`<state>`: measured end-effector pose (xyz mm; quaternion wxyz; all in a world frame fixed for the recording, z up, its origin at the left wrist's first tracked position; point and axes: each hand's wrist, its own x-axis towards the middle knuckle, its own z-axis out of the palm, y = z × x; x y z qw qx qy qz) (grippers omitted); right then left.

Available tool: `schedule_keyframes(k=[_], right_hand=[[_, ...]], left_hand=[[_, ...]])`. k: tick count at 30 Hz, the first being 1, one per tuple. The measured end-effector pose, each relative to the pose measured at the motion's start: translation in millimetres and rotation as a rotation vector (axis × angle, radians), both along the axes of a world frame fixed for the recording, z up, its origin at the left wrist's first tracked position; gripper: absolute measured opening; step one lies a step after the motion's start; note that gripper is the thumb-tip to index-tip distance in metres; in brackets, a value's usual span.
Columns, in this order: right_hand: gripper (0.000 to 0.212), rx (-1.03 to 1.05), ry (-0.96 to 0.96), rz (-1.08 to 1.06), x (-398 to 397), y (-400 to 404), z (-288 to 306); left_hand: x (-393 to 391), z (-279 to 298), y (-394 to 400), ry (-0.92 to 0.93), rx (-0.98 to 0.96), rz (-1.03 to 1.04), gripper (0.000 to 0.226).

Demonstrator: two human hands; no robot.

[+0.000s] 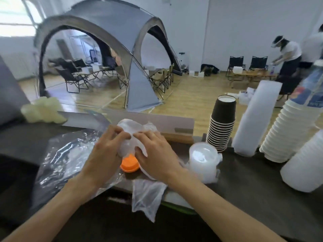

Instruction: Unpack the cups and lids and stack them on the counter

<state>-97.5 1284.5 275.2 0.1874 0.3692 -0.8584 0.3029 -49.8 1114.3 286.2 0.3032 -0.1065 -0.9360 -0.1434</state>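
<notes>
Both hands grip a thin clear plastic bag (132,130) at the middle of the dark counter (253,186). My left hand (106,149) pinches its left side and my right hand (153,152) holds its right side. Orange lids (130,165) show under the bag between my hands. To the right lies a bagged stack of clear lids (203,160). Behind it stand upturned black paper cups (222,124), a tall translucent cup stack (253,119) and a leaning stack of white cups (288,131).
Empty clear wrappers lie on the counter at the left (64,154) and at the front edge (146,196). More white cups (304,165) lie at the far right. A low panel (157,122) edges the counter's back. Beyond are a grey tent (104,41), folding chairs and a person (288,63).
</notes>
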Motion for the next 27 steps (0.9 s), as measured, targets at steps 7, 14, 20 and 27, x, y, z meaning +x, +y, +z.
schedule_keyframes(k=[7, 14, 20, 27], right_hand=[[0.054, 0.316, -0.084, 0.018, -42.9, -127.5, -24.3], [0.052, 0.426, -0.190, -0.015, -49.6, -144.6, -49.0], [0.041, 0.201, -0.166, -0.132, -15.2, -82.6, -29.7], [0.035, 0.216, -0.342, -0.073, 21.9, -50.9, -62.7]], left_hand=[[-36.5, -53.8, -144.8, -0.236, -0.122, 0.289, 0.065], [-54.1, -58.5, -173.1, -0.603, -0.405, 0.514, 0.051], [-49.6, -6.9, -104.7, -0.227, -0.120, 0.083, 0.032], [-16.2, -72.9, -47.1, -0.729, -0.359, -0.032, 0.074]])
